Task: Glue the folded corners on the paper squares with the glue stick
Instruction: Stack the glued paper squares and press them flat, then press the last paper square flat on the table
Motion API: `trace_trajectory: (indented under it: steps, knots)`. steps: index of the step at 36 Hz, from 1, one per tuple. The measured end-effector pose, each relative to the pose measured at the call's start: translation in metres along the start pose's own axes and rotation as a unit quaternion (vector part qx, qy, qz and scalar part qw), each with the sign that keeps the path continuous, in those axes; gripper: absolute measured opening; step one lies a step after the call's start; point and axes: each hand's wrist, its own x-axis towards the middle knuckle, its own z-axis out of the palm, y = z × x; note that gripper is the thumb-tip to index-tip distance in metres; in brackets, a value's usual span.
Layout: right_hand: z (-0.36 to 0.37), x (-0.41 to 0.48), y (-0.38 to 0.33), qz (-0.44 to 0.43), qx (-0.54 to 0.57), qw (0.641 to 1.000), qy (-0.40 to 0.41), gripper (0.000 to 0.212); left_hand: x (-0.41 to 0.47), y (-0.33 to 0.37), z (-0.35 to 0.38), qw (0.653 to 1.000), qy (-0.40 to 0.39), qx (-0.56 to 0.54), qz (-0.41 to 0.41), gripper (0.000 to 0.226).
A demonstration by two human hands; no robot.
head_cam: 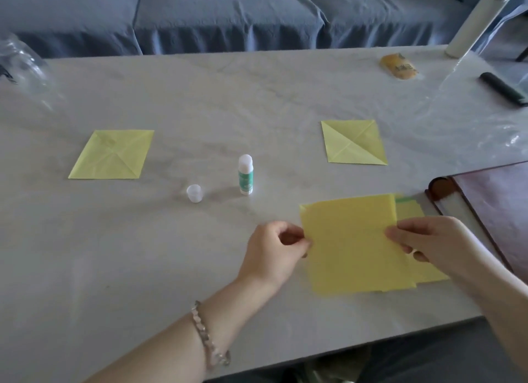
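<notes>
both forearms reach in from the near edge; the left hand (275, 247) pinches the left edge of a flat yellow sheet (353, 245), the right hand (425, 238) pinches its right edge, while the uncapped glue stick (245, 174) stands on the table (171, 254) beyond, between two folded squares

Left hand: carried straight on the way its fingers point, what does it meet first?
The yellow sheet it pinches at the left edge; the left hand points rightward, so beyond that probably the right hand.
</notes>
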Motion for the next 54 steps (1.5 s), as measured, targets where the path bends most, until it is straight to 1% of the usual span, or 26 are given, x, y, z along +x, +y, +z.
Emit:
trace_trajectory:
  steps: [3, 5, 7, 9, 12, 13, 14, 15, 18, 20, 23, 24, 26, 28, 31, 35, 38, 39, 42, 43, 44, 46, 48, 50, 52, 54]
  knots:
    - [-0.022, 0.011, 0.007, -0.011, -0.064, 0.998, 0.026, 0.013, 0.013, 0.012, 0.032, 1.000, -0.009, -0.017, -0.024, 0.029]
    - [-0.032, 0.020, 0.013, -0.015, -0.108, 0.993, 0.045, 0.019, 0.022, 0.019, 0.051, 0.999, -0.013, -0.009, -0.034, 0.028]
    - [-0.038, 0.029, 0.021, -0.009, -0.151, 0.987, 0.062, 0.027, 0.030, 0.023, 0.066, 0.999, -0.013, 0.025, -0.039, 0.025]
    - [-0.038, 0.035, 0.025, 0.005, -0.198, 0.977, 0.074, 0.029, 0.037, 0.024, 0.078, 0.996, -0.002, 0.076, -0.039, 0.024]
    - [-0.033, 0.041, 0.030, 0.014, -0.283, 0.955, 0.084, 0.035, 0.039, 0.029, 0.087, 0.988, -0.001, 0.150, -0.039, 0.019]
    - [-0.030, 0.041, 0.030, 0.010, -0.302, 0.949, 0.086, 0.033, 0.039, 0.028, 0.088, 0.984, -0.004, 0.172, -0.033, 0.018]
    - [-0.028, 0.042, 0.031, 0.016, -0.321, 0.943, 0.088, 0.022, 0.039, 0.028, 0.089, 0.980, -0.010, 0.195, -0.026, 0.019]
    - [-0.026, 0.042, 0.030, 0.023, -0.335, 0.938, 0.090, 0.006, 0.038, 0.028, 0.090, 0.976, -0.018, 0.215, -0.019, 0.020]
    - [-0.021, 0.042, 0.033, 0.038, -0.374, 0.922, 0.090, 0.029, 0.036, 0.029, 0.090, 0.965, -0.045, 0.259, 0.020, 0.019]
    - [-0.019, 0.041, 0.031, 0.031, -0.410, 0.907, 0.091, 0.031, 0.034, 0.031, 0.091, 0.950, -0.065, 0.301, 0.051, 0.023]
    - [-0.017, 0.048, 0.024, 0.005, -0.447, 0.889, 0.094, 0.034, 0.035, 0.032, 0.093, 0.934, -0.091, 0.338, 0.073, 0.040]
    - [-0.016, 0.052, 0.019, -0.005, -0.440, 0.893, 0.094, 0.037, 0.035, 0.032, 0.093, 0.933, -0.099, 0.340, 0.071, 0.045]
    - [-0.016, 0.068, 0.010, -0.016, -0.379, 0.920, 0.093, 0.042, 0.035, 0.034, 0.094, 0.935, -0.103, 0.334, 0.058, 0.051]
    - [-0.015, 0.090, -0.002, -0.025, -0.306, 0.947, 0.098, 0.044, 0.035, 0.035, 0.096, 0.939, -0.087, 0.331, 0.040, 0.052]
    - [-0.013, 0.127, -0.018, -0.016, -0.228, 0.968, 0.100, 0.047, 0.035, 0.034, 0.097, 0.936, -0.049, 0.346, 0.043, 0.049]
    - [-0.008, 0.167, -0.035, 0.047, -0.194, 0.973, 0.115, 0.055, 0.034, 0.033, 0.096, 0.944, -0.046, 0.324, 0.050, 0.044]
    - [-0.003, 0.184, -0.039, 0.105, -0.206, 0.965, 0.121, 0.065, 0.036, 0.035, 0.091, 0.958, -0.035, 0.281, 0.044, 0.030]
    - [-0.002, 0.187, -0.040, 0.118, -0.203, 0.965, 0.117, 0.063, 0.038, 0.036, 0.088, 0.960, -0.027, 0.276, 0.050, 0.028]
    - [-0.002, 0.194, -0.039, 0.123, -0.152, 0.977, 0.091, 0.032, 0.047, 0.039, 0.072, 0.957, -0.009, 0.279, 0.072, 0.019]
    - [-0.002, 0.194, -0.039, 0.119, -0.136, 0.980, 0.086, 0.030, 0.050, 0.040, 0.065, 0.957, -0.009, 0.281, 0.073, 0.021]
    - [-0.002, 0.193, -0.040, 0.115, -0.129, 0.981, 0.088, 0.031, 0.053, 0.041, 0.058, 0.957, -0.010, 0.280, 0.070, 0.020]
    - [-0.001, 0.189, -0.043, 0.099, -0.128, 0.982, 0.100, 0.029, 0.057, 0.045, 0.041, 0.959, -0.001, 0.274, 0.071, 0.009]
    - [0.002, 0.183, -0.051, 0.067, -0.109, 0.985, 0.116, 0.023, 0.059, 0.048, 0.023, 0.957, 0.024, 0.272, 0.098, 0.005]
    - [0.004, 0.173, -0.067, 0.010, -0.070, 0.988, 0.140, 0.024, 0.060, 0.050, 0.004, 0.954, 0.076, 0.246, 0.153, 0.007]
    - [0.007, 0.159, -0.088, -0.058, -0.022, 0.986, 0.156, 0.016, 0.060, 0.053, -0.015, 0.943, 0.152, 0.206, 0.214, 0.009]
    - [0.015, 0.141, -0.115, -0.111, 0.065, 0.982, 0.139, 0.011, 0.059, 0.056, -0.038, 0.926, 0.220, 0.166, 0.258, 0.014]
